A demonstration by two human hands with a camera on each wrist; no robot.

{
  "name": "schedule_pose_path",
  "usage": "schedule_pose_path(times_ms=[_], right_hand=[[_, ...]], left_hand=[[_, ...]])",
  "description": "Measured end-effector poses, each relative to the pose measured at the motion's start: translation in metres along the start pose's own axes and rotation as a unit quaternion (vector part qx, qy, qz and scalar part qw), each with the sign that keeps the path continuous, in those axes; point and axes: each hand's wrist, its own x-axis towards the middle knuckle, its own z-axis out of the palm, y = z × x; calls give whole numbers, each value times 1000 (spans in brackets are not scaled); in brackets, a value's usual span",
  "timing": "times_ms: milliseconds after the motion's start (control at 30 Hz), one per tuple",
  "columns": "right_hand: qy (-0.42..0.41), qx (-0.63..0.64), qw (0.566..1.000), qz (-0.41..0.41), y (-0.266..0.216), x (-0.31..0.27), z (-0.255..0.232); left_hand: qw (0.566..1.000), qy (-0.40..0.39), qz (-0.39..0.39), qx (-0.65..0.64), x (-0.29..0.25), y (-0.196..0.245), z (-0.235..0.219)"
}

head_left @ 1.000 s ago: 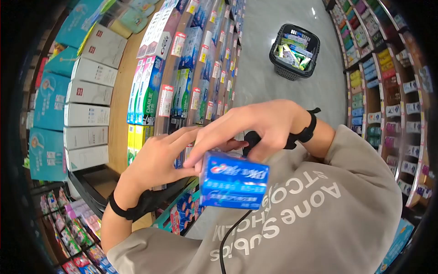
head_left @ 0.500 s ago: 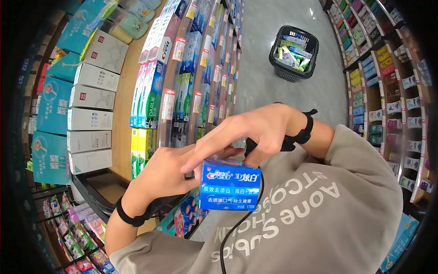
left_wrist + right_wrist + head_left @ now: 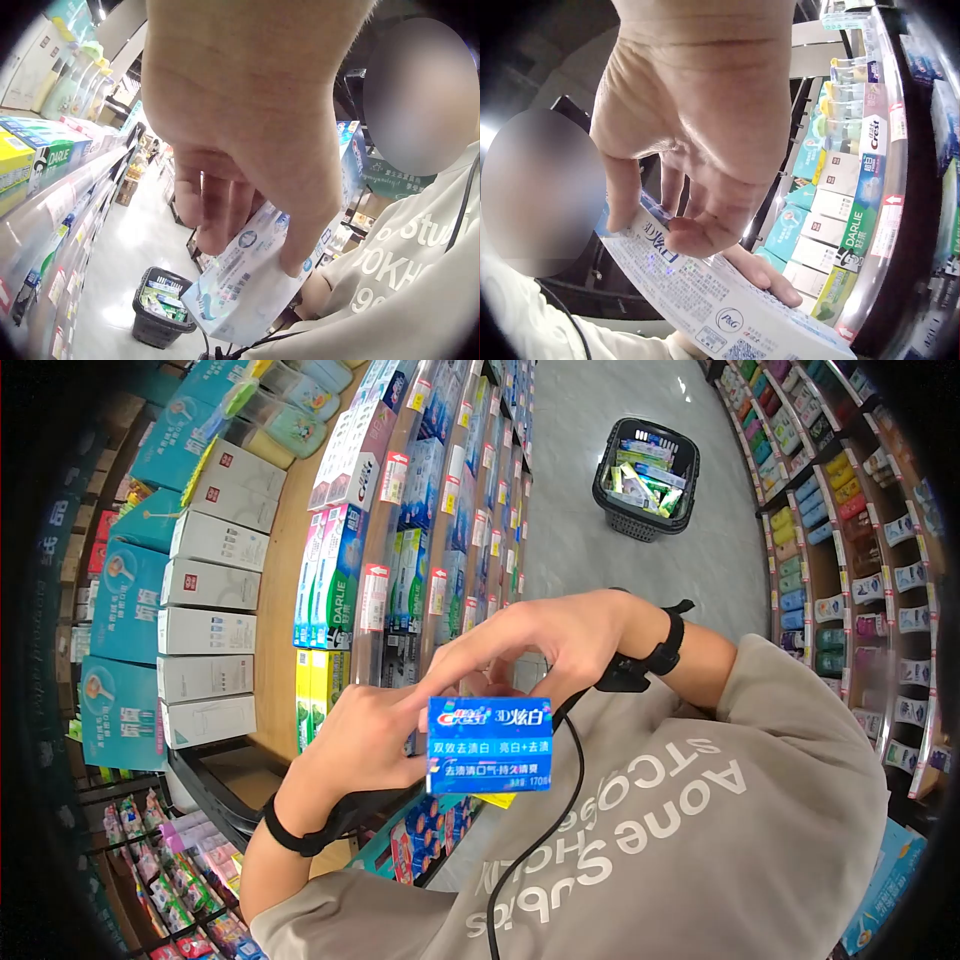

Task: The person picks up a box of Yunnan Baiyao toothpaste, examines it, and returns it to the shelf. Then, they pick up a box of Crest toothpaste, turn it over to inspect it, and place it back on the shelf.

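A blue and white Crest toothpaste box (image 3: 490,750) is up in front of the chest, its blue printed end facing the head camera. My left hand (image 3: 355,735) grips it from the left, and the thumb lies along a pale printed side of the box (image 3: 240,289) in the left wrist view. From the other side my right hand (image 3: 560,640) holds the box too. In the right wrist view, thumb and fingers pinch the edge of the box (image 3: 697,300), with a text-covered side and a square code showing. Some fingers are hidden behind the box.
A shelf of toothpaste boxes (image 3: 335,585) with price strips runs along the left, beside a row of white cartons (image 3: 205,675). A black basket (image 3: 630,522) holding several packages stands on the grey aisle floor (image 3: 560,510). Another stocked shelf (image 3: 835,570) lines the right.
Both hands still hold the toothpaste box. It has shifted slightly left, and its blurred, tilted end is now level and readable. The shelf and cartons sit slightly lower and further right in the head view.
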Motion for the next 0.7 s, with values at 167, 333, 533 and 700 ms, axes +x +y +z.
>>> schedule_pose_path(times_ms=[167, 333, 533, 700], right_hand=[[-5, -12, 999, 31, 1, -3, -4], [14, -1, 994, -110, 19, -14, -19], [97, 100, 978, -159, 38, -41, -38], [133, 97, 973, -162, 36, -45, -46]], left_hand=[[1000, 15, 6, 17, 0, -1, 2], [997, 70, 21, 27, 6, 4, -3], [962, 92, -120, -226, 2, 8, -15], [909, 154, -173, -346, -1, -1, -17]])
